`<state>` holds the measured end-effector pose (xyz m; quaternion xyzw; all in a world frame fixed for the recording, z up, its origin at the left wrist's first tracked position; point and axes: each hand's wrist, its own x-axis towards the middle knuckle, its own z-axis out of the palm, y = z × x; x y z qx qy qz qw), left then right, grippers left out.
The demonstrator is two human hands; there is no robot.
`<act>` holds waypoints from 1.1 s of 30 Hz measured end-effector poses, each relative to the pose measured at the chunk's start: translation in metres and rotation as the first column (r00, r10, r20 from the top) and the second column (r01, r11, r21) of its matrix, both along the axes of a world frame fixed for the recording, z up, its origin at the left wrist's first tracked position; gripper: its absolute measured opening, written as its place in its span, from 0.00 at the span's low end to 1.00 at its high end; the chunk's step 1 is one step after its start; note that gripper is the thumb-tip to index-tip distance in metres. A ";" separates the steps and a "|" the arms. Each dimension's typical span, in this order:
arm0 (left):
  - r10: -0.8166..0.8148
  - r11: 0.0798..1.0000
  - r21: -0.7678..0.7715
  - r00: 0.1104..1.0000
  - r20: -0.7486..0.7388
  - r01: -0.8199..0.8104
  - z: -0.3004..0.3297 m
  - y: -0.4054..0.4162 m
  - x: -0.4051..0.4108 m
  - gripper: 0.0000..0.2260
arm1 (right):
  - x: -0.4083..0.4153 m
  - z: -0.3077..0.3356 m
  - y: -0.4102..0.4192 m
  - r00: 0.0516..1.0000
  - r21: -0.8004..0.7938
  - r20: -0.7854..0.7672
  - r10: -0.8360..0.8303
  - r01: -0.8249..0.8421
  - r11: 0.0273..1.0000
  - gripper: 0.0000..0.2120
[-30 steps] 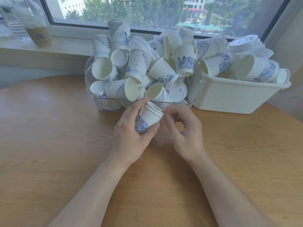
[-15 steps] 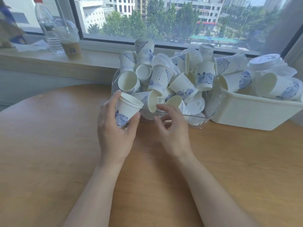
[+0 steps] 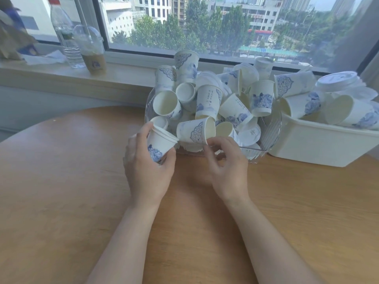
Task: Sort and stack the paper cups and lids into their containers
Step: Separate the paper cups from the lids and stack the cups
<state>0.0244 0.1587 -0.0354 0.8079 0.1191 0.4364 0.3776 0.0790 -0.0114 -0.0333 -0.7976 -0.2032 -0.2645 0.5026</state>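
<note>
Nearest the camera, on the wooden table, the left hand curls round a small nested stack of cups, just in front of the clear basket. The right hand reaches to the basket's front edge, thumb and forefinger pinching the rim of a patterned cup lying on its side. Inside the basket, cups and lids lie jumbled; right of it the white bin is also heaped — most sorting appears left to do.
</note>
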 end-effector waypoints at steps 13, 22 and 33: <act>-0.337 0.928 0.116 0.931 -0.144 0.354 -0.004 -0.023 -0.002 0.33 | -0.017 -0.004 -0.048 0.998 0.187 -0.062 0.017 -0.005 0.982 0.06; -0.378 0.907 0.127 0.910 -0.171 0.401 -0.007 -0.027 -0.003 0.35 | -0.016 -0.009 -0.043 0.996 0.098 -0.036 0.087 -0.083 0.992 0.10; -0.388 0.904 0.132 0.910 -0.146 0.407 -0.011 -0.027 0.001 0.35 | -0.016 -0.013 -0.037 0.979 0.033 -0.076 0.188 -0.186 0.982 0.07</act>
